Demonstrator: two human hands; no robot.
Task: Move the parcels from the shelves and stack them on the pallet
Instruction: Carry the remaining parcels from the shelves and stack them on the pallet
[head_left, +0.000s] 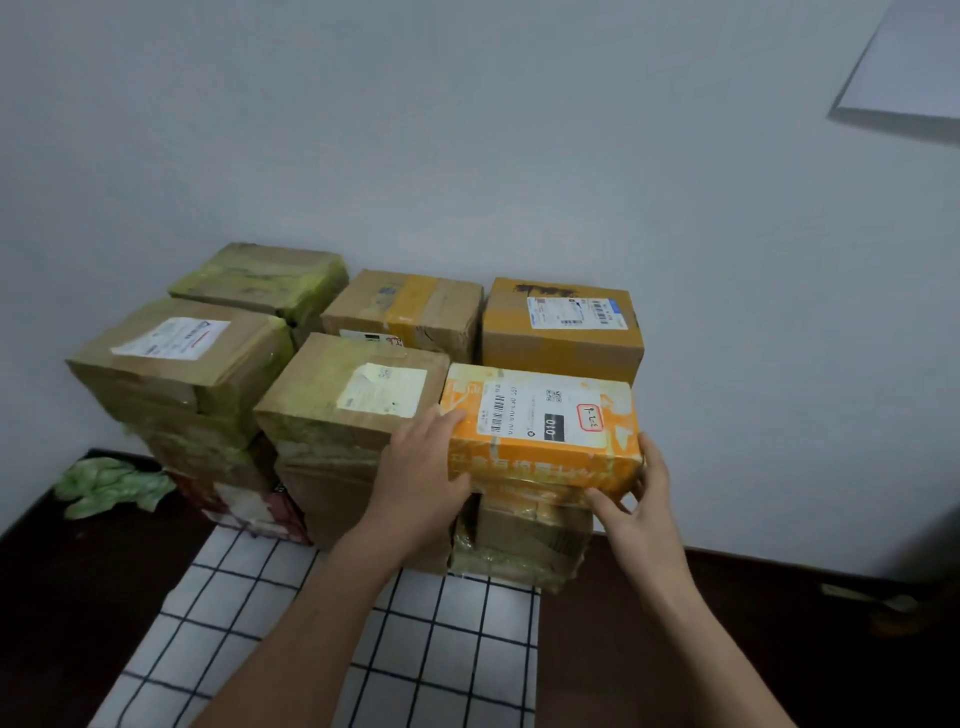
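An orange parcel (540, 431) with a white label lies on top of a brown taped parcel (524, 540) at the front right of the stack. My left hand (423, 467) holds its left end, fingers against the side. My right hand (636, 499) grips its lower right corner, thumb under the front edge. Several other brown parcels fill the stack: a tall one (343, 415) just left of the orange one, one (176, 358) at the far left, and three at the back (561, 327) against the wall. The stack stands on a white cloth with a black grid (441, 639).
The white wall (467, 156) runs right behind the stack. Crumpled green plastic (111, 486) lies on the dark floor (675, 649) to the left. A white sheet or panel (909, 67) shows at the top right corner.
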